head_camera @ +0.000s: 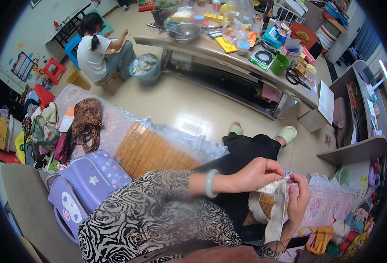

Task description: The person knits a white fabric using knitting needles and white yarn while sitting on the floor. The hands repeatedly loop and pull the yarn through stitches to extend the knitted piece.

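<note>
My left hand (261, 174), below a pale bangle (211, 183) on the wrist, pinches the top edge of a cream knitted strip (275, 213). A thin knitting needle (267, 161) sticks up by its fingers. My right hand (298, 194) is close beside it, thumb and fingers bent around the knitting's other side. The fingertips of both hands nearly meet at a light needle tip. The strip hangs in a loop over my lap and the bamboo mat. Further thin needles (285, 250) cross near my right wrist. My fingers partly hide the stitches.
A purple backpack (94, 180) and a leopard-print bag (87, 115) lie on the sofa to my left. Cloth items (320, 240) and a dark phone-like object (297, 241) lie at right. Ahead is a cluttered table (206, 49); a person (96, 52) sits beyond a bin (144, 70).
</note>
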### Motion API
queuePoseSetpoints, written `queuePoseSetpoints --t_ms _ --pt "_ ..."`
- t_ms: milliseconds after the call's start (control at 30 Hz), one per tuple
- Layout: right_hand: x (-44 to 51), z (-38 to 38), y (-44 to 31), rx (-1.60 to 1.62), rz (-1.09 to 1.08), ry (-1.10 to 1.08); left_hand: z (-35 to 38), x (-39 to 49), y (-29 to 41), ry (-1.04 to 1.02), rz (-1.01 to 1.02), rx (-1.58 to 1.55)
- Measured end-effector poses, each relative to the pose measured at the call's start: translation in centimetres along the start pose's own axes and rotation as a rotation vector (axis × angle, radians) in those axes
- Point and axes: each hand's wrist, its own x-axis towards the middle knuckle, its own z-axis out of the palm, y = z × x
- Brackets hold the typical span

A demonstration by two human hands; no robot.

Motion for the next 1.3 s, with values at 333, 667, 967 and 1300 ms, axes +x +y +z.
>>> queuePoseSetpoints --t_ms 333,667,967,1300 --pt "0.0 -1.2 0.6 -0.110 -0.135 0.024 -0.8 0.5 0.1 -0.040 0.025 0.146" --pt "-2.9 0.0 1.4 -0.102 -0.027 -0.018 -1.0 0.9 0.2 -0.008 0.065 0.185" --pt "-2.1 0.5 0.6 -0.078 -0.086 0.091 -1.7 0.9 0.8 -0.202 -0.077 0.129" --pt "-0.8 -0.2 0.3 -0.089 -0.015 0.035 -0.2 0.6 0.0 -0.043 -0.086 0.055"
